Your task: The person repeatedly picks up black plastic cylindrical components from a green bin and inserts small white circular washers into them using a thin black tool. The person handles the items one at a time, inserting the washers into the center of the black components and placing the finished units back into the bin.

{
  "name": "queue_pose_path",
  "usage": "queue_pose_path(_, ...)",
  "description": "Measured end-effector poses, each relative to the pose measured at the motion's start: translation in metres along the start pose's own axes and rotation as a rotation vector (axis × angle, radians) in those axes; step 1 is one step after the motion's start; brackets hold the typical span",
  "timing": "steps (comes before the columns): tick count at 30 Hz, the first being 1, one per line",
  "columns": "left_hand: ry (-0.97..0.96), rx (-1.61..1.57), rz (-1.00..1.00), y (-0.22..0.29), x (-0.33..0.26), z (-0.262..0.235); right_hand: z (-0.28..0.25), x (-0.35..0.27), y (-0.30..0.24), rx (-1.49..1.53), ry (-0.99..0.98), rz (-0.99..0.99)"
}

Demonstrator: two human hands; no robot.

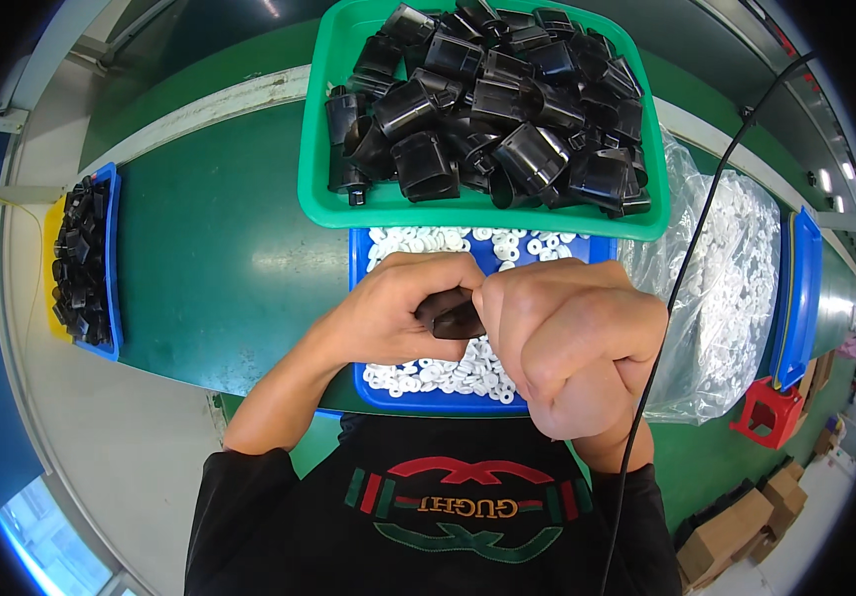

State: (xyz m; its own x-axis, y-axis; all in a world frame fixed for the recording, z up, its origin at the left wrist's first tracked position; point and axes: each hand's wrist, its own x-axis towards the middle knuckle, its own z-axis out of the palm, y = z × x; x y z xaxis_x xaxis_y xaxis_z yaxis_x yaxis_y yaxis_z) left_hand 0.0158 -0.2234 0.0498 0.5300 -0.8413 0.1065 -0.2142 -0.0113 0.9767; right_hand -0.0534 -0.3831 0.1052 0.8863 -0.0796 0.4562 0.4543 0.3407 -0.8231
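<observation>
My left hand [388,308] is wrapped round a hollow black plastic housing [455,316], its opening turned toward me. Against that part's right side presses my right hand [577,338], closed in a fist; whatever its fingers hold is hidden. Both hands are over a blue tray [357,260] strewn with small white plastic rings [443,376]. Just beyond, a green tray [314,149] is heaped with similar black plastic housings [477,104].
A clear plastic bag [711,298] full of white rings lies to the right, by an upright blue bin [803,298]. At far left, a blue bin [113,258] holds black parts. A black cable [691,248] hangs across the right side. A red stool [768,412] stands lower right.
</observation>
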Motion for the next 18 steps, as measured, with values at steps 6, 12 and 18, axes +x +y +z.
queue_pose_path(6,-0.002,-0.009,0.05,-0.004,-0.002,0.001,0.0,0.0,0.0,-0.029,-0.065,0.003)
queue_pose_path(12,-0.002,0.013,0.074,-0.002,-0.001,0.0,0.001,0.001,-0.002,-0.059,-0.072,0.013)
queue_pose_path(18,0.075,0.033,0.14,0.0,-0.001,0.007,0.004,0.001,0.01,-0.021,-0.09,-0.047)
